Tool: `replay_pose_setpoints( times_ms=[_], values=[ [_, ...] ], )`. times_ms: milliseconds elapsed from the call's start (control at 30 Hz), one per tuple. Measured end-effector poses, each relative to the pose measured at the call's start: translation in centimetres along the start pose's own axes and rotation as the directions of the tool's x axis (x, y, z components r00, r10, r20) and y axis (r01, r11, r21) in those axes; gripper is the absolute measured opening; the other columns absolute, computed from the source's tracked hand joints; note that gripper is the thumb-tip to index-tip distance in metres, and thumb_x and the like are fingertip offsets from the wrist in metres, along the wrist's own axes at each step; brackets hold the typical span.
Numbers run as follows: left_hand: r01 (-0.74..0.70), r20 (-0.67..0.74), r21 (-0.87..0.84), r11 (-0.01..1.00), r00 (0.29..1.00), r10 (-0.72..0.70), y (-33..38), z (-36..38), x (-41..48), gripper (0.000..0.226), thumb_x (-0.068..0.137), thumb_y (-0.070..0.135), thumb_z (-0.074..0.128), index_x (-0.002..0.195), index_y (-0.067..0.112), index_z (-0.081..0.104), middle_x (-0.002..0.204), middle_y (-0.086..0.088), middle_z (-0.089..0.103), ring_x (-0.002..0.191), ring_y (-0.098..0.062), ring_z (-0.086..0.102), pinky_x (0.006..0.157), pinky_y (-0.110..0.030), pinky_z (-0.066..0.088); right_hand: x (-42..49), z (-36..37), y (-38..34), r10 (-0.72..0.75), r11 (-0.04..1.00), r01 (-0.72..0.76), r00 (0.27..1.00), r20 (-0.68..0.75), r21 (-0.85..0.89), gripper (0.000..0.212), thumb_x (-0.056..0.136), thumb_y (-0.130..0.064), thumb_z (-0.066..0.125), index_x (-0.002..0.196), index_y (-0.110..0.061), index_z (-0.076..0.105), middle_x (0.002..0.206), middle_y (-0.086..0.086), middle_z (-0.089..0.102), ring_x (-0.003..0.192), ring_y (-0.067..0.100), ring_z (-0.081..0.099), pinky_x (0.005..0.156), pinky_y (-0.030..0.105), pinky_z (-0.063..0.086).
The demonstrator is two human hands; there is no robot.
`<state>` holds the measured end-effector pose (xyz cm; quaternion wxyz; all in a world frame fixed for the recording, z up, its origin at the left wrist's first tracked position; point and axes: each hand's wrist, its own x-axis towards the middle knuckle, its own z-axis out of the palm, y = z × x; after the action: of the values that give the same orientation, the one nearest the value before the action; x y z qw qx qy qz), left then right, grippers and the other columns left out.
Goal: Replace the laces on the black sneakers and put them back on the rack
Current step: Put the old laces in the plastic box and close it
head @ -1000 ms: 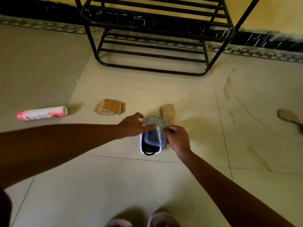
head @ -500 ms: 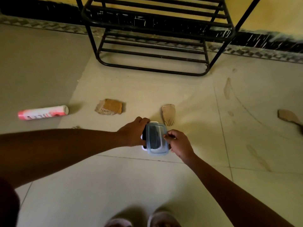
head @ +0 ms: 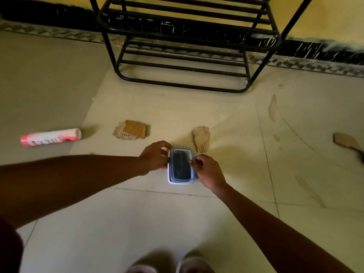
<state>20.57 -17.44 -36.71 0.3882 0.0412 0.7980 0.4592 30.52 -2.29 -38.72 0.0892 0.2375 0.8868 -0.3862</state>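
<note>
A: so what were the hands doing?
B: left hand (head: 155,157) gripped the box's (head: 178,181) left side, right hand (head: 208,172) pinched the lid (head: 181,164) edge. box sat on the floor (head: 137,213), dark stuff inside. rack (head: 183,46) stood behind it by the wall (head: 325,14).

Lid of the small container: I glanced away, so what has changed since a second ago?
The lid came down from its tilted, half-open position and now lies over the white container. The left hand moved in to hold the container's side; the right hand still pinches the lid's edge. The rack, spray can and cardboard scraps stayed put.
</note>
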Motion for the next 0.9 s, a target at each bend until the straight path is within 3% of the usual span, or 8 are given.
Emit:
replay_pose_setpoints(
  times_ms=[100,200,267,367,433,500,600,900],
  values=[
    [0.098,-0.057,-0.149,0.984,0.993,-0.107,0.3,0.4,0.1,0.036,0.089,-0.01,0.05,0.115,0.012,0.06,0.1,-0.013,0.06,0.082,-0.025,0.062,0.067,-0.028,0.055,0.0,0.0,-0.3,-0.01,1.0,0.01,1.0,-0.016,0.004,0.022,0.093,-0.027,0.058,0.098,-0.006,0.063,0.099,0.01,0.068,0.09,0.025,0.063,0.069,0.023,0.04],
    [0.126,-0.101,-0.21,0.97,0.984,-0.15,0.2,0.9,0.3,0.021,0.091,0.002,0.053,0.108,0.011,0.061,0.102,-0.014,0.062,0.088,-0.027,0.062,0.078,-0.035,0.056,-0.1,0.1,-0.5,-0.011,0.999,0.012,1.0,-0.016,0.053,0.019,0.091,-0.026,0.06,0.098,-0.008,0.063,0.095,0.011,0.068,0.084,0.03,0.066,0.072,0.035,0.053],
    [0.12,-0.112,-0.17,0.978,0.984,-0.141,0.0,1.0,0.4,0.016,0.088,0.011,0.06,0.104,0.008,0.061,0.101,-0.015,0.064,0.09,-0.028,0.064,0.083,-0.038,0.055,-0.2,0.3,-0.5,0.008,0.997,-0.006,1.0,-0.022,0.079,0.016,0.09,-0.027,0.061,0.096,-0.011,0.062,0.096,0.012,0.068,0.082,0.032,0.067,0.075,0.045,0.055],
    [0.055,-0.136,-0.027,0.998,0.989,-0.059,0.6,0.6,0.4,0.025,0.076,0.007,0.075,0.095,0.011,0.059,0.088,-0.009,0.064,0.082,-0.023,0.065,0.077,-0.034,0.057,0.2,0.3,-0.6,0.071,0.98,-0.064,0.997,-0.028,0.19,0.021,0.088,-0.028,0.064,0.099,-0.01,0.062,0.099,0.012,0.068,0.085,0.029,0.067,0.077,0.045,0.056],
    [0.003,-0.138,-0.067,0.998,0.99,-0.012,1.6,0.3,0.3,0.024,0.073,0.002,0.076,0.086,0.013,0.058,0.081,-0.007,0.062,0.076,-0.021,0.064,0.071,-0.033,0.058,0.6,0.0,-1.0,0.158,0.909,-0.134,0.987,-0.027,0.394,0.016,0.085,-0.026,0.068,0.089,-0.013,0.06,0.093,0.011,0.067,0.084,0.027,0.066,0.075,0.043,0.057],
    [-0.076,-0.108,-0.153,0.985,0.992,0.06,3.0,-0.1,0.2,0.024,0.075,-0.003,0.073,0.081,0.014,0.056,0.077,-0.006,0.059,0.071,-0.018,0.061,0.064,-0.027,0.058,0.9,-0.9,-1.8,0.212,0.742,-0.198,0.976,0.057,0.641,0.013,0.086,-0.025,0.067,0.08,-0.018,0.058,0.086,0.009,0.067,0.08,0.027,0.065,0.078,0.048,0.054],
    [-0.192,-0.026,-0.165,0.968,0.981,0.19,5.4,-1.0,0.2,0.024,0.078,-0.007,0.068,0.091,0.01,0.057,0.08,-0.006,0.056,0.072,-0.015,0.059,0.057,-0.019,0.056,0.9,-2.7,-3.1,0.13,0.599,-0.211,0.977,0.166,0.773,0.008,0.091,-0.025,0.06,0.092,-0.018,0.062,0.088,0.003,0.068,0.076,0.016,0.065,0.072,0.036,0.052],
    [-0.308,0.124,-0.13,0.943,0.938,0.323,7.7,-2.6,0.5,0.009,0.086,0.013,0.063,0.091,0.015,0.056,0.092,-0.005,0.062,0.086,-0.017,0.063,0.067,-0.024,0.058,1.4,-4.6,-3.7,-0.01,0.675,-0.013,1.0,0.027,0.738,0.019,0.091,-0.025,0.06,0.103,-0.011,0.063,0.101,0.009,0.067,0.082,0.017,0.067,0.059,0.023,0.055]
  ],
)
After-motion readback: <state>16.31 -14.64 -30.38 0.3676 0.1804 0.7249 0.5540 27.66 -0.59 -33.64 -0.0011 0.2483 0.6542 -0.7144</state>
